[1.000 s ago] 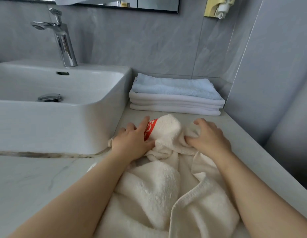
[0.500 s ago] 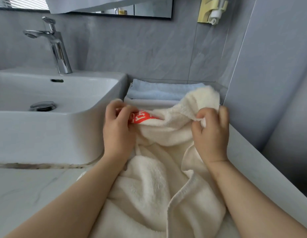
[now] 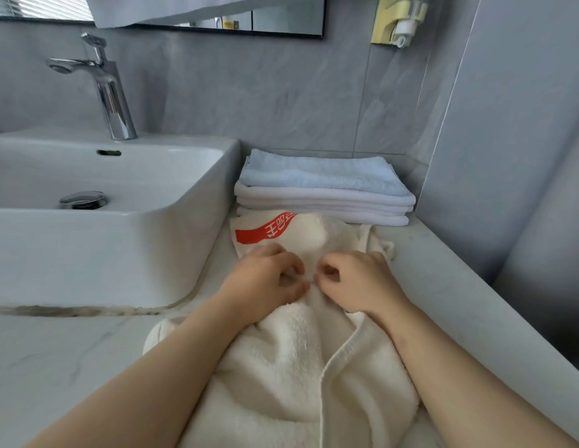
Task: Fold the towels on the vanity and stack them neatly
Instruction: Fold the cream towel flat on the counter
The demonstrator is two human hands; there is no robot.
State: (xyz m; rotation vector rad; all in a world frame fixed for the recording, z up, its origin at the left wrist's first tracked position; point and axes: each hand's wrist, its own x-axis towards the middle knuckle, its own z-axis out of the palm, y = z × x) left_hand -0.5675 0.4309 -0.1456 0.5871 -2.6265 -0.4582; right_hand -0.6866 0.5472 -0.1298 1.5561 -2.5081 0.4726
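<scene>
If looking for cream towel (image 3: 291, 367): lies crumpled at lower centre of frame on pale marble worktop (image 3: 55, 360), running from bottom edge up to middle, between basin and right-hand wall. Shows a stitched hem winding down its lower right part. Carries red band (image 3: 265, 232) with white characters at far end, spread flat just in front of folded stack (image 3: 323, 205); may touch lowest layer there, cannot tell.

At centre of frame, on top of towel: left hand (image 3: 265, 279), fingers curled under, thumb and fingertips pinching a ridge of the pile. Just right of it, almost knuckle to knuckle: right hand (image 3: 359, 282), likewise curled, pinching same ridge of cream towel. Both forearms bare, reaching in from bottom corners.

Behind, at centre right against grey tiled wall: folded stack of white layers, topped by light blue towel (image 3: 320, 173), edges squared, tucked into the corner.

At left: white basin (image 3: 120, 253) standing on worktop, with chrome tap (image 3: 110, 92) at upper left and metal drain plug (image 3: 84, 199) inside. Along top edge: black-framed mirror (image 3: 288, 14); at upper right, yellow wall dispenser (image 3: 398, 21).
</scene>
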